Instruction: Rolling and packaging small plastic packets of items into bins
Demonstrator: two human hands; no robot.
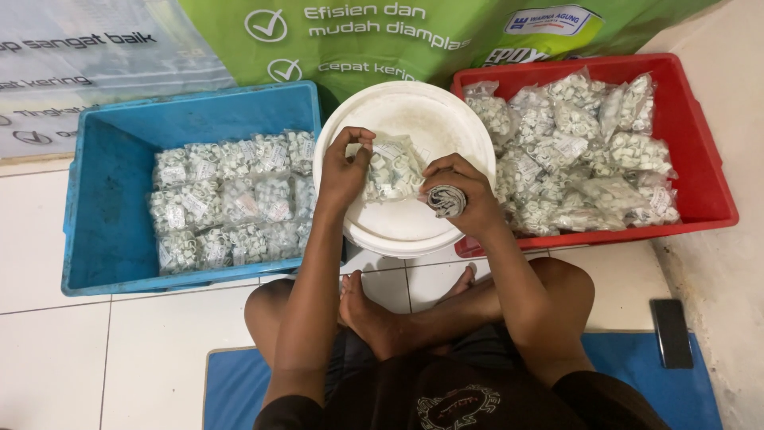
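Over a round white bucket lid [422, 227], my left hand [344, 169] pinches the top left edge of a small clear plastic bag [393, 169] filled with white ring-shaped parts. My right hand [460, 188] touches the bag's right side and is closed around a small grey roll, maybe tape [446, 201]. The bag hangs between both hands just above the lid.
A blue crate [103, 231] at left holds several filled bags laid in rows. A red crate [700, 143] at right is heaped with similar bags. My crossed legs and bare feet [374, 314] rest on white floor tiles and a blue mat [637, 358]. A dark phone [670, 333] lies at right.
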